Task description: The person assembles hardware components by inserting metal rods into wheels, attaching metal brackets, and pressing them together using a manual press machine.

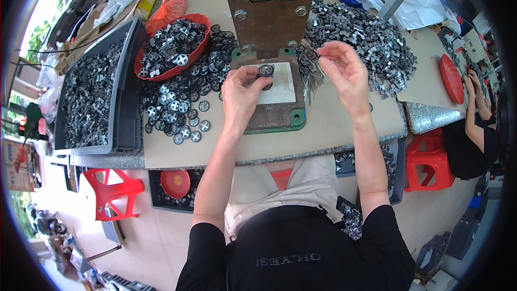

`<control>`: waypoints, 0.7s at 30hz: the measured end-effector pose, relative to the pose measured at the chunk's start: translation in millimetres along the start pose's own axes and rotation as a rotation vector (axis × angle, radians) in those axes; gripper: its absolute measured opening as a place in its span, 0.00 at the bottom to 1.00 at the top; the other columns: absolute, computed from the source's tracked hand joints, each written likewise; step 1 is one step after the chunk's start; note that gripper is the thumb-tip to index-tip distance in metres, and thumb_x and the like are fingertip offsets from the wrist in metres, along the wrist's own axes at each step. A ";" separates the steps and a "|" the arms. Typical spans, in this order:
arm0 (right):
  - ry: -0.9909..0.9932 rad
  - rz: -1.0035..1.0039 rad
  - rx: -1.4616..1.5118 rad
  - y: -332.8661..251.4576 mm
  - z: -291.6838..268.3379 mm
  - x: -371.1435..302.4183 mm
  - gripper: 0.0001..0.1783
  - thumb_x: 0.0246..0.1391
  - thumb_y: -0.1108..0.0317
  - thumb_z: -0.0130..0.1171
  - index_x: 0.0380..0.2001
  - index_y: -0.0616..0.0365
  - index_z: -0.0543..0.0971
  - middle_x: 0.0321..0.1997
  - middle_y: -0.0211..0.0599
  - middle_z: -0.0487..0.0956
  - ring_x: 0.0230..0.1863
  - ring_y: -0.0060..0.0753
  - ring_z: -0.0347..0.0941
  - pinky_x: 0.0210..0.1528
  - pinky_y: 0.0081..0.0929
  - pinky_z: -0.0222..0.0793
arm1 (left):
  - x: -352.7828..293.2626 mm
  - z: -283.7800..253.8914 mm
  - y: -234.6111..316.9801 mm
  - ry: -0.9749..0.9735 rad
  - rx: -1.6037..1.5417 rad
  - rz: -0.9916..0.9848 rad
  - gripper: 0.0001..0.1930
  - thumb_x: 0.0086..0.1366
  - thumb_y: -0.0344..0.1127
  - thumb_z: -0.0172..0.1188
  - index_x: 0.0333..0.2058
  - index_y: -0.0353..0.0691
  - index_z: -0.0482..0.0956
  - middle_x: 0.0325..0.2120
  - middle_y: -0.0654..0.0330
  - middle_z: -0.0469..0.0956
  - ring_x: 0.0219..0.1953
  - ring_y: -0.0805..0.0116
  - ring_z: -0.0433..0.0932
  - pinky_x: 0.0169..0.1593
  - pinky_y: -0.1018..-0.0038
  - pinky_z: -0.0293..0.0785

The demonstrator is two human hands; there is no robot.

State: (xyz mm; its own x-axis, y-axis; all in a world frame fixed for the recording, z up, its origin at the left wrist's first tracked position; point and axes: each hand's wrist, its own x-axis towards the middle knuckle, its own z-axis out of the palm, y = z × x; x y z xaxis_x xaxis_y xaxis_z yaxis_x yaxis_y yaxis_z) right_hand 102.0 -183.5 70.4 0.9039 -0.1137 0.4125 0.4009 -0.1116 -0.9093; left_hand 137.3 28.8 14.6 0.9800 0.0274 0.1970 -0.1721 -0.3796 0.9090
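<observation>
At the base of a brown metal press, my left hand [239,96] pinches a small black toy wheel [266,70] with a silvery hub, between thumb and fingers. Just below it, another dark round part shows partly behind the thumb. Both are over a pale square plate [283,89] on the press base. My right hand [347,75] is raised to the right of the plate, fingers curved and thumb apart, with nothing visible in it. Beneath and left of it lie thin metal pins [312,84] and a few wheels.
The press column [272,11] rises ahead. Loose wheels [175,108] and a red bowl [204,21] of wheels lie left, beside a grey bin [116,113] of small dark parts. Small metallic blocks [366,37] are heaped right. A co-worker's arm [473,102] shows far right, near red stools [425,164].
</observation>
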 end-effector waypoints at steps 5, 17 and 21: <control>0.046 -0.019 0.007 -19.1 -26.7 6.7 0.13 0.54 0.73 0.57 0.43 0.62 0.73 0.41 0.34 0.76 0.42 0.20 0.72 0.42 0.16 0.67 | -1.5 -0.2 -2.5 0.017 -0.015 0.051 0.14 0.45 0.36 0.67 0.30 0.35 0.80 0.31 0.55 0.77 0.35 0.63 0.76 0.40 0.70 0.70; 0.027 -0.105 -0.104 -47.5 -41.3 29.1 0.08 0.55 0.69 0.56 0.37 0.60 0.77 0.35 0.26 0.78 0.35 0.14 0.71 0.34 0.12 0.63 | 4.4 2.5 4.9 0.037 -0.020 0.065 0.09 0.47 0.30 0.66 0.29 0.35 0.79 0.24 0.61 0.81 0.29 0.77 0.76 0.36 0.79 0.68; 0.017 -0.177 -0.149 -71.9 -42.4 45.0 0.09 0.55 0.69 0.56 0.38 0.60 0.77 0.34 0.25 0.78 0.33 0.14 0.71 0.32 0.12 0.63 | -0.5 1.4 9.4 0.031 0.053 0.107 0.12 0.45 0.36 0.67 0.29 0.37 0.80 0.30 0.56 0.78 0.35 0.63 0.75 0.42 0.70 0.68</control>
State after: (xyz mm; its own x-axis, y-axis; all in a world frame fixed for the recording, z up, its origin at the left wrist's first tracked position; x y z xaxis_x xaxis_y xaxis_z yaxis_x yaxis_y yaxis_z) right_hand 107.5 -222.4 156.7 0.8180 -0.0959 0.5671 0.5256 -0.2757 -0.8048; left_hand 135.3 23.9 22.5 0.9526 0.0125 0.3041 -0.2694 -0.4303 0.8616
